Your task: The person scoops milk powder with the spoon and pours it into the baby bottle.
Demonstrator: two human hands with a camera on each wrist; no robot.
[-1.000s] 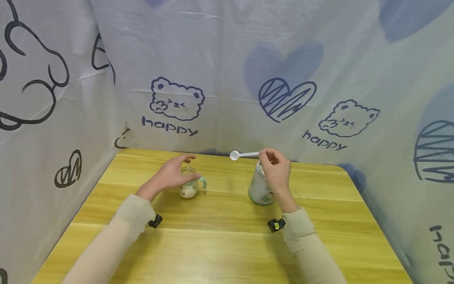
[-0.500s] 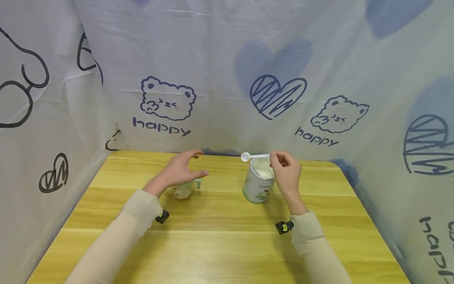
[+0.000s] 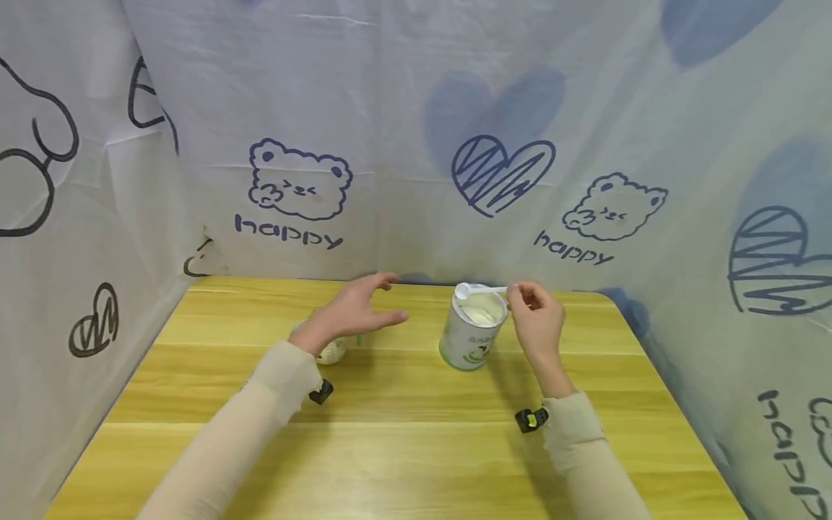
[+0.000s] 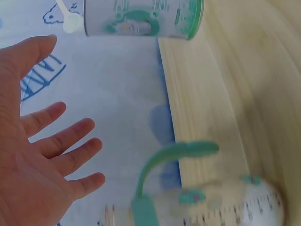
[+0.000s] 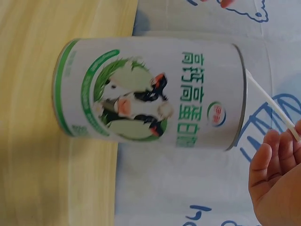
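Note:
My right hand [image 3: 538, 318] pinches the handle end of a white measuring scoop [image 3: 484, 289], whose bowl lies over the rim of an open milk powder can [image 3: 464, 343]. Pale powder shows inside the can. A cow picture marks the can's front [image 5: 134, 101] in the right wrist view. My left hand [image 3: 357, 309] is held in the air with fingers spread, left of the can, touching nothing. Below and behind it, partly hidden by the wrist, stands a clear measuring cup [image 3: 333, 352]. The left wrist view shows its green handle [image 4: 176, 153] and white powder at its bottom.
A wooden table [image 3: 403, 448] bears the can and the cup. White cloth printed with bears and hearts [image 3: 390, 108] hangs behind the table and along both sides.
My left hand has moved right, away from above the cup toward the can. The scoop has come over the can's mouth, still in my right hand. The head view has shifted slightly.

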